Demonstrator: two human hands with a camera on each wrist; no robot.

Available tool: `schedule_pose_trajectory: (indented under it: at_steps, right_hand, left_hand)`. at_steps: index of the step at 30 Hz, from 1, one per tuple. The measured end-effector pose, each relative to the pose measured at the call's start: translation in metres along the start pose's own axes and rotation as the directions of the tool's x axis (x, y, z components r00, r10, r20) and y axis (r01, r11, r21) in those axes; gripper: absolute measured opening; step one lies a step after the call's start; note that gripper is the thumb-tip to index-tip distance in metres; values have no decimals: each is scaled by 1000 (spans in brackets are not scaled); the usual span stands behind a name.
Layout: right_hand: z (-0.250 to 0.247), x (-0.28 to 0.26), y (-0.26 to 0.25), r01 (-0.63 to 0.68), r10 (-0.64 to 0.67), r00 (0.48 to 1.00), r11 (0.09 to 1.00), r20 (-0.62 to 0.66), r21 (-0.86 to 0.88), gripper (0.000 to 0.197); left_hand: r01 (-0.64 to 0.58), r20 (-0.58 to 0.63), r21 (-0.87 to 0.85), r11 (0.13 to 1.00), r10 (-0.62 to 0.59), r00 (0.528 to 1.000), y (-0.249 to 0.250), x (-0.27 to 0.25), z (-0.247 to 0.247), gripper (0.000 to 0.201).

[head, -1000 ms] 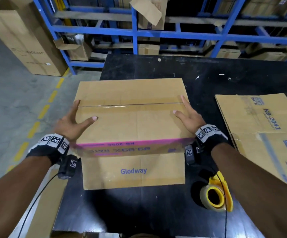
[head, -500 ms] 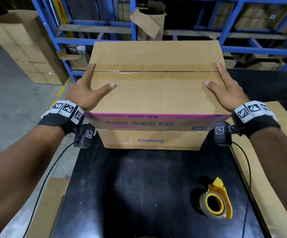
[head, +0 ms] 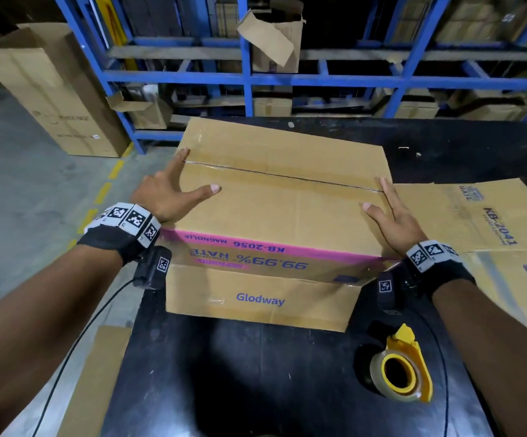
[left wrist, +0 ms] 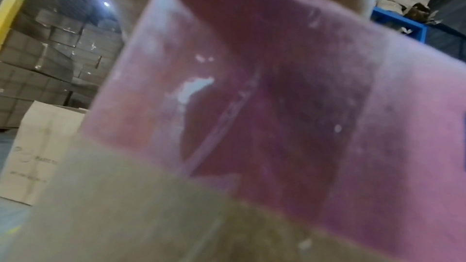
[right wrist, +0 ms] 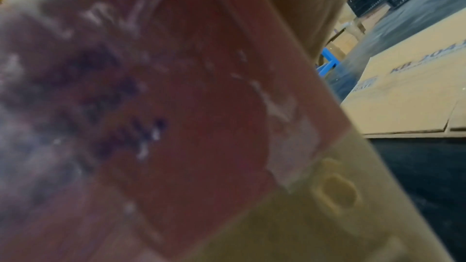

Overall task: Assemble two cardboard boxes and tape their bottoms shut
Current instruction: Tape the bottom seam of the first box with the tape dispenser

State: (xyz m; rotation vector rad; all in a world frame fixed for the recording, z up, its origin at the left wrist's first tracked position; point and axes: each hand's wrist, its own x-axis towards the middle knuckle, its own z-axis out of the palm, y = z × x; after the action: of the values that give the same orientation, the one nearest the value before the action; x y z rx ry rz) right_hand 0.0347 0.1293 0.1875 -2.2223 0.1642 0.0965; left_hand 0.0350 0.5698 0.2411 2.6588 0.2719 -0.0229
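Note:
An assembled cardboard box (head: 281, 197) with a pink band and upside-down print sits between my hands, its taped centre seam facing up. My left hand (head: 167, 190) presses its left end and my right hand (head: 394, 216) its right end, fingers straight and thumbs laid on top. A lower flap marked Glodway hangs toward the black table (head: 240, 373). A second box (head: 492, 222) lies flat at the right. Both wrist views are filled by the box's blurred pink side (left wrist: 302, 107) (right wrist: 151, 127).
A yellow tape dispenser (head: 404, 370) lies on the table at the near right. Blue racking (head: 249, 80) with cartons stands behind the table. A tall carton (head: 54, 96) stands on the floor at the left, and a cardboard sheet (head: 98, 373) lies beside the table.
The box was lifted up and away from me, then came back down. It now sits skewed, left end farther away. Both hands kept the same hold.

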Motion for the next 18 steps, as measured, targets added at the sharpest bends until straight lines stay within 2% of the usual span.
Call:
schedule_pose_trajectory:
  at_steps: [5,9,14,18]
  right_hand:
    - [18,-1,-16,-20,19,999,1000,36,16,73]
    - [20,1,-37,-8,7,998,1000,61,17,74]
    - [-11,9,-58,37,-36,999,998,30,-43,78]
    - [-49,17,-59,-25,24,1000,989,-8,-149,80]
  left_hand:
    - [10,-11,39,999,-10,1000,-13,-4,-23,110]
    - [26,-38,-37,999,-27,999,-19,-8,-43,106]
    - [23,-50,-111,994,-29,998,-9,-3,-38,106]
    - [35,10,-187,982,-33,999,2,2,-7,114]
